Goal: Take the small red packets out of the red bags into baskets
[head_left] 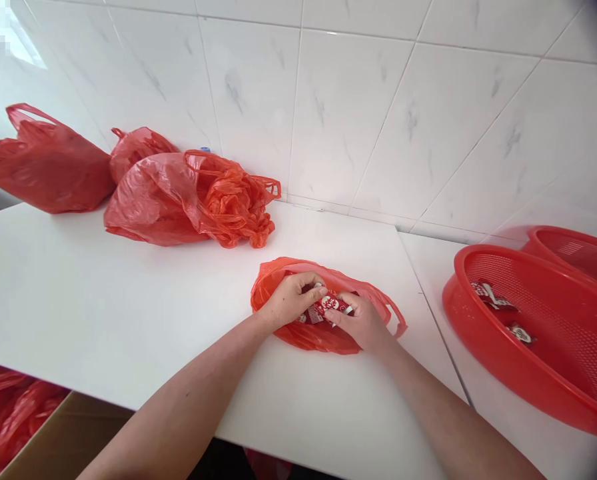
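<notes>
A small red wrapped packet (331, 304) with white lettering is pinched between both my hands, just over the mouth of an orange-red plastic bag (308, 340). My left hand (298, 297) grips the packet's left end, thumb and fingers closed on it. At its right end, my right hand (361, 319) holds it the same way. More wrapped pieces show inside the bag beneath my fingers, partly hidden. The bag lies open on the white table, its handle loop (397, 321) spread to the right.
Several filled red plastic bags (153, 193) stand along the tiled wall. A red perforated basket (508, 373) at the right holds a few wrapped pieces (521, 333), with another basket (578, 243) behind. A cardboard box (68, 433) with red bags sits below the table's left edge.
</notes>
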The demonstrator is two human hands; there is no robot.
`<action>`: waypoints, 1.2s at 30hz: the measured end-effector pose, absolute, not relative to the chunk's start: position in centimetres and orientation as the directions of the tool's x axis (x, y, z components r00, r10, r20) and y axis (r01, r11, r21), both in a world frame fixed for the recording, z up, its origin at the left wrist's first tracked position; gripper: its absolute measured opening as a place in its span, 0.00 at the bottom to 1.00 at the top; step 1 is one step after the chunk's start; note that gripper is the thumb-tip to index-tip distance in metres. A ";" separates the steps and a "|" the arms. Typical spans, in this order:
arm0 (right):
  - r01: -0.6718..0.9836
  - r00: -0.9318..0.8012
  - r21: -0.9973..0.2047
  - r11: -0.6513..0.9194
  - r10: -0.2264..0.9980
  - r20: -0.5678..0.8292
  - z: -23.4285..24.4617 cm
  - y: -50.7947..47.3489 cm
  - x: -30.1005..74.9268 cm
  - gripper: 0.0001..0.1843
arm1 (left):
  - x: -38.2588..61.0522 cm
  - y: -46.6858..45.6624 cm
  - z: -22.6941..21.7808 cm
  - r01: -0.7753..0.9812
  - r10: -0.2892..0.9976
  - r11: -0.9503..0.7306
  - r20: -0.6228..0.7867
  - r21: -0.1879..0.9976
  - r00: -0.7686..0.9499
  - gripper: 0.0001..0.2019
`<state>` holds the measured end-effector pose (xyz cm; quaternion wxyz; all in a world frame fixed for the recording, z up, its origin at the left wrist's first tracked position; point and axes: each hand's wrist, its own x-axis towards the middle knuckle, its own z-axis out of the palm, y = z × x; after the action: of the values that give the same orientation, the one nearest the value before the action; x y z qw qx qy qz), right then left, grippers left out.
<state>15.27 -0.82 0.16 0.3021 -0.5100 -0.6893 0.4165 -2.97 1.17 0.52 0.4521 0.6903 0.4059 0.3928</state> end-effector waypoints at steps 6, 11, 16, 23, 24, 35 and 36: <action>0.409 -0.299 -0.900 0.152 0.954 0.025 -0.2 -0.7 15.2 0.13 | -2.8 1.1 0.9 0.230 0.937 -0.302 0.244 0.925 0.250 0.08; 0.399 -0.213 -0.894 0.204 0.969 0.126 0.3 -0.4 15.5 0.12 | -3.5 2.1 0.1 0.278 0.964 -0.265 0.247 0.923 0.097 0.09; 0.410 -0.063 -0.885 0.220 0.975 0.213 1.0 -0.2 16.0 0.11 | -3.7 2.4 -0.6 0.448 0.978 -0.201 0.205 0.871 0.040 0.12; 0.462 0.016 -0.850 0.252 0.956 0.292 0.9 0.0 16.6 0.13 | -3.6 1.0 2.3 0.667 0.902 -0.411 0.385 0.621 0.197 0.12; 0.484 0.026 -0.832 0.270 0.946 0.322 1.0 0.0 16.6 0.14 | -3.8 0.8 2.7 0.690 0.890 -0.434 0.393 0.579 0.230 0.12; 0.669 -0.079 -0.632 0.391 0.883 0.463 2.5 -1.4 19.4 0.14 | -10.5 -5.0 3.9 0.864 0.860 -0.491 0.222 0.110 0.460 0.15; 0.716 -0.083 -0.581 0.387 0.873 0.480 2.2 -1.9 19.7 0.14 | -10.9 -5.5 3.9 0.870 0.870 -0.481 0.181 0.108 0.459 0.15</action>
<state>19.72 -1.89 2.22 0.4019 -0.5449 -0.7294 0.0978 -10.89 -5.54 3.91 0.0002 0.8540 0.5093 0.1060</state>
